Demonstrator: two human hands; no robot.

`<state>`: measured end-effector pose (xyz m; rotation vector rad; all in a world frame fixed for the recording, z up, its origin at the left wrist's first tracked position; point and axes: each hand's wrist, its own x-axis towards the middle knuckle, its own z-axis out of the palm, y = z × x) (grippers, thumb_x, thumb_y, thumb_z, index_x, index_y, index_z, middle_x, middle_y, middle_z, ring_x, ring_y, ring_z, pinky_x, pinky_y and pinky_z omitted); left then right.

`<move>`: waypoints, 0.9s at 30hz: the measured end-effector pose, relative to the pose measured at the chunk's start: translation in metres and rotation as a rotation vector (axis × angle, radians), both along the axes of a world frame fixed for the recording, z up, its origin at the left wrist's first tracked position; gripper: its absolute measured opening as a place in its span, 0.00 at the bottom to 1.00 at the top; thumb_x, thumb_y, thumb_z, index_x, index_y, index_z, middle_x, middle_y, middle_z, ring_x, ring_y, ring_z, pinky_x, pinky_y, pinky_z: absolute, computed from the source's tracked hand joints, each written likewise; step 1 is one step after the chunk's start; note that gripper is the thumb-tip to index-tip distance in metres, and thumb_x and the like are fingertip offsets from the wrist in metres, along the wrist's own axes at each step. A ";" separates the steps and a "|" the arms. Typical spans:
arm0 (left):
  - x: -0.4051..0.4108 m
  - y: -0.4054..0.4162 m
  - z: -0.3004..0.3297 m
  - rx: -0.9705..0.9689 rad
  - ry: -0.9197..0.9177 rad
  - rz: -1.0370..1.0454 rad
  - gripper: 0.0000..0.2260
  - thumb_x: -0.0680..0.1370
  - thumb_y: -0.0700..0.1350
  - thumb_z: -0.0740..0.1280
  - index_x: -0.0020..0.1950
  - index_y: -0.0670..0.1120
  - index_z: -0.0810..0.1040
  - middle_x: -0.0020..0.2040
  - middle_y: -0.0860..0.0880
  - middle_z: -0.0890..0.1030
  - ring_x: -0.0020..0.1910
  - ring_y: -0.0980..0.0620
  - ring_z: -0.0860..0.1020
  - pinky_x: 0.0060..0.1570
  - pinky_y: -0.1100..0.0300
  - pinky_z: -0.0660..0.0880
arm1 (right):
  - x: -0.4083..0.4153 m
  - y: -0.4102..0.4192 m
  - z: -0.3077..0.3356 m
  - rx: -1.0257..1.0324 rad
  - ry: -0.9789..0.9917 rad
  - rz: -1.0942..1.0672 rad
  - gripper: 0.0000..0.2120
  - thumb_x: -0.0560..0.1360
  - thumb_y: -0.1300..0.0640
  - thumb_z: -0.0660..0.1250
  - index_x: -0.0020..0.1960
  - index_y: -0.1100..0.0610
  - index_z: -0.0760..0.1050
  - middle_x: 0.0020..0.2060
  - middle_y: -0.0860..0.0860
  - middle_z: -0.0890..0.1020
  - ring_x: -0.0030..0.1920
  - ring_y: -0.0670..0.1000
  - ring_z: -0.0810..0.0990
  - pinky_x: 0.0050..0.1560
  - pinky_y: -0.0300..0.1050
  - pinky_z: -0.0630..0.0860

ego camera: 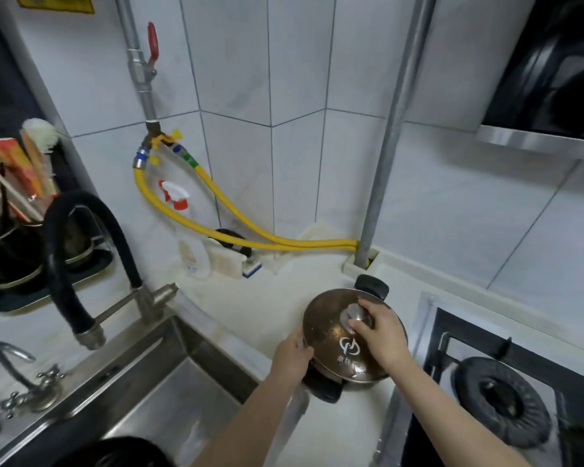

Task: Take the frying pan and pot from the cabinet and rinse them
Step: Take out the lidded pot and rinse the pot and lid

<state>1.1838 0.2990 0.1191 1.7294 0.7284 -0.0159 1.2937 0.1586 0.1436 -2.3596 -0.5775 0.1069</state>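
White tiled walls wrap a pale worktop, the steel sink with its black hose tap on the left and a gas hob on the right. Between them stands the pot, a wet, shiny steel thing with black side handles and a domed lid. The left hand curls on the lid's rim and the right hand grips its knob, so I'd worry about slick metal slipping and clattering down.
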 end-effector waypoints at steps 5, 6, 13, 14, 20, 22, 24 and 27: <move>0.011 -0.002 -0.011 0.049 0.027 -0.028 0.20 0.77 0.37 0.61 0.68 0.49 0.71 0.61 0.50 0.78 0.59 0.52 0.74 0.61 0.58 0.69 | 0.012 -0.004 -0.011 -0.011 0.030 0.002 0.25 0.73 0.52 0.69 0.68 0.56 0.71 0.63 0.53 0.78 0.64 0.54 0.73 0.66 0.50 0.68; 0.012 -0.004 -0.012 0.041 0.034 -0.029 0.19 0.77 0.37 0.61 0.67 0.49 0.71 0.60 0.52 0.77 0.58 0.54 0.73 0.60 0.60 0.68 | 0.014 -0.003 -0.013 -0.012 0.031 0.004 0.25 0.73 0.52 0.69 0.68 0.56 0.71 0.63 0.53 0.78 0.64 0.54 0.73 0.66 0.50 0.68; 0.014 -0.006 -0.014 0.071 -0.001 0.008 0.21 0.78 0.38 0.61 0.70 0.50 0.66 0.65 0.49 0.75 0.64 0.50 0.72 0.67 0.53 0.68 | 0.016 0.005 -0.025 0.009 0.014 -0.005 0.24 0.73 0.52 0.69 0.68 0.55 0.71 0.63 0.52 0.77 0.65 0.53 0.72 0.67 0.50 0.67; 0.015 -0.005 -0.014 0.075 0.001 0.005 0.22 0.78 0.38 0.61 0.71 0.50 0.65 0.65 0.48 0.75 0.65 0.49 0.72 0.68 0.50 0.67 | 0.016 0.007 -0.027 0.013 0.013 -0.003 0.24 0.73 0.52 0.69 0.68 0.54 0.71 0.63 0.52 0.77 0.65 0.53 0.72 0.67 0.50 0.66; 0.016 -0.002 -0.017 0.045 -0.003 0.001 0.22 0.79 0.38 0.60 0.72 0.51 0.64 0.66 0.48 0.74 0.66 0.48 0.71 0.69 0.47 0.67 | 0.020 0.004 -0.031 -0.058 -0.046 0.013 0.25 0.75 0.46 0.66 0.70 0.52 0.69 0.65 0.51 0.76 0.69 0.55 0.68 0.69 0.53 0.62; 0.016 -0.002 -0.019 0.016 -0.001 0.011 0.22 0.79 0.39 0.60 0.72 0.52 0.63 0.66 0.48 0.74 0.66 0.48 0.71 0.69 0.49 0.67 | 0.024 -0.003 -0.033 -0.135 -0.039 -0.053 0.29 0.75 0.39 0.62 0.73 0.48 0.64 0.71 0.50 0.69 0.74 0.56 0.57 0.72 0.59 0.56; 0.014 -0.003 -0.022 -0.026 0.008 0.035 0.23 0.79 0.40 0.60 0.73 0.53 0.61 0.66 0.47 0.74 0.66 0.47 0.71 0.68 0.51 0.67 | 0.026 -0.009 -0.033 -0.059 0.151 -0.137 0.35 0.72 0.35 0.63 0.75 0.46 0.58 0.74 0.54 0.61 0.76 0.58 0.51 0.73 0.60 0.54; 0.013 -0.004 -0.026 -0.059 0.050 0.075 0.23 0.80 0.43 0.60 0.74 0.50 0.60 0.67 0.45 0.73 0.67 0.46 0.71 0.68 0.51 0.67 | 0.030 -0.010 -0.036 0.102 0.335 -0.139 0.37 0.69 0.35 0.67 0.73 0.47 0.60 0.64 0.57 0.67 0.70 0.59 0.64 0.69 0.60 0.64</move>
